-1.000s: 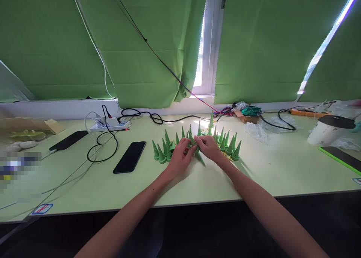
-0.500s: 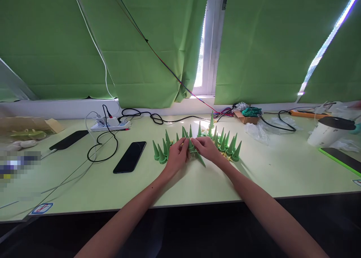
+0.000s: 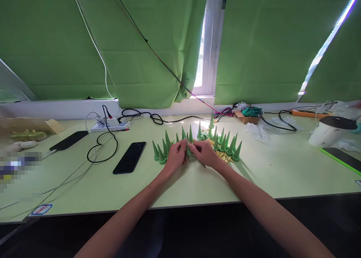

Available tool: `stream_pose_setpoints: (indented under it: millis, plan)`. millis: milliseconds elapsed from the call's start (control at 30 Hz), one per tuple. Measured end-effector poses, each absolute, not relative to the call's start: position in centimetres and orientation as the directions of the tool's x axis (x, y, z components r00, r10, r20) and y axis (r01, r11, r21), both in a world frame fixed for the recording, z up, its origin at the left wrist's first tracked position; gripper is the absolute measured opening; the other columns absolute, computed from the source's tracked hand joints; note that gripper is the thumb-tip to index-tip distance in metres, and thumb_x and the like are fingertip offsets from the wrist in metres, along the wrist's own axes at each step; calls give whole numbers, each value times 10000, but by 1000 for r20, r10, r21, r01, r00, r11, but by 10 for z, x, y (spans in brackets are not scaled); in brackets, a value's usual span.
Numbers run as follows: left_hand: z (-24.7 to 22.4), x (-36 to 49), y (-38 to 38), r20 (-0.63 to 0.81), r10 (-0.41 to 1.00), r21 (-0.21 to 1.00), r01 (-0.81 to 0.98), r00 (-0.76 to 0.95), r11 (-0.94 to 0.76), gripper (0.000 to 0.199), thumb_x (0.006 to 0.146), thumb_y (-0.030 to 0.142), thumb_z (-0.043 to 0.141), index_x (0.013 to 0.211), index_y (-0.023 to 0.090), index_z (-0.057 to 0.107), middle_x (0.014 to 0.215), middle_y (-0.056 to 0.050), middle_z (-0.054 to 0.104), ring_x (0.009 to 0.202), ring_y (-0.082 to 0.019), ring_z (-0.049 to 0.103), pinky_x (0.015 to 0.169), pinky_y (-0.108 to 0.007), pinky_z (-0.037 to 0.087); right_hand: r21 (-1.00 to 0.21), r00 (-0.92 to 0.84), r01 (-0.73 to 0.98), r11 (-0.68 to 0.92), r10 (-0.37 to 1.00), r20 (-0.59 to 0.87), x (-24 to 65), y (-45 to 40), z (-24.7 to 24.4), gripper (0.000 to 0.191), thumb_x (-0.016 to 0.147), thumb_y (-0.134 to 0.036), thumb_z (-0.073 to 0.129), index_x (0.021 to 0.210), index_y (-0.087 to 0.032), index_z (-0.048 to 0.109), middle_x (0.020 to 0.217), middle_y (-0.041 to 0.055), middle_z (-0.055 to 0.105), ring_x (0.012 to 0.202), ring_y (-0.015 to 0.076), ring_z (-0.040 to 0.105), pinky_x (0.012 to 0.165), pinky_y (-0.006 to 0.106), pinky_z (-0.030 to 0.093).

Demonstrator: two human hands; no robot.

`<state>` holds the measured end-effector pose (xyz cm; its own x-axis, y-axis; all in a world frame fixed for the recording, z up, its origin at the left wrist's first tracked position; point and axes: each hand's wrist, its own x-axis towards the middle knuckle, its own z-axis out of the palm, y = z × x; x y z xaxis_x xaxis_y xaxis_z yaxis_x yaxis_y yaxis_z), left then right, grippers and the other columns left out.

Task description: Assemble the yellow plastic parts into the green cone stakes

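At the middle of the table, my left hand (image 3: pixel 176 153) and my right hand (image 3: pixel 206 152) are close together, fingers pinched around a green pointed cone (image 3: pixel 189 149). Their fingers cover part of it. Several similar green cones (image 3: pixel 161 155) stand upright to the left of my left hand. Another group of upright cones (image 3: pixel 230 148) is beyond and right of my right hand, with small yellowish pieces (image 3: pixel 222 156) scattered among their bases. One cone (image 3: pixel 211 121) rises taller at the back. Under my right hand the tip of a lying green piece shows.
A black phone (image 3: pixel 129 158) lies left of the cones, and a power strip (image 3: pixel 110 125) with looped cables sits behind it. On the right are a white cup with a dark lid (image 3: pixel 332 131), a green-edged phone (image 3: pixel 342 158), clear plastic bags (image 3: pixel 256 133) and a small cardboard box (image 3: pixel 246 118).
My right hand has shifted slightly down, and its fingers now sit lower on the cone. The lying green piece beneath it is more covered. My left hand stays nearly in place.
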<state>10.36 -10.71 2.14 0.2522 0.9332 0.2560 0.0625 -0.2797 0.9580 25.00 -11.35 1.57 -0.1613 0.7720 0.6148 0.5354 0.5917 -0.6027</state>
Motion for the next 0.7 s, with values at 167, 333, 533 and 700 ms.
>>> stream_pose_setpoints:
  millis: [167, 333, 533, 700]
  plan:
    - [25, 105, -112, 212, 945, 974, 30, 248, -226, 466, 883, 580, 480, 652, 176, 496, 435, 50, 388, 346, -79, 396, 324, -195, 261, -550, -184, 572, 609, 749, 637, 249, -114, 13, 410, 879, -322, 479, 552, -197, 264, 495, -67, 252, 509, 92, 206, 506, 248, 222]
    - [24, 105, -113, 202, 946, 977, 10, 253, -211, 440, 861, 558, 531, 650, 175, 490, 459, 55, 382, 355, -75, 391, 333, -199, 268, -514, -214, 596, 617, 739, 639, 249, -116, 13, 386, 871, -309, 484, 552, -201, 295, 483, -64, 294, 492, 90, 220, 502, 249, 224]
    - [16, 103, -106, 217, 938, 973, 13, 269, -229, 481, 858, 592, 508, 617, 178, 461, 460, 51, 381, 370, -80, 388, 351, -212, 285, -449, -258, 622, 641, 710, 656, 245, -121, 13, 309, 843, -267, 499, 578, -199, 356, 502, -50, 374, 478, 86, 271, 514, 243, 243]
    - [19, 104, -108, 240, 923, 967, 7, 299, -254, 506, 847, 612, 510, 601, 174, 454, 476, 47, 379, 395, -76, 366, 370, -219, 283, -414, -278, 647, 640, 704, 653, 241, -121, 11, 238, 786, -204, 527, 595, -200, 385, 518, -44, 413, 477, 86, 319, 521, 239, 251]
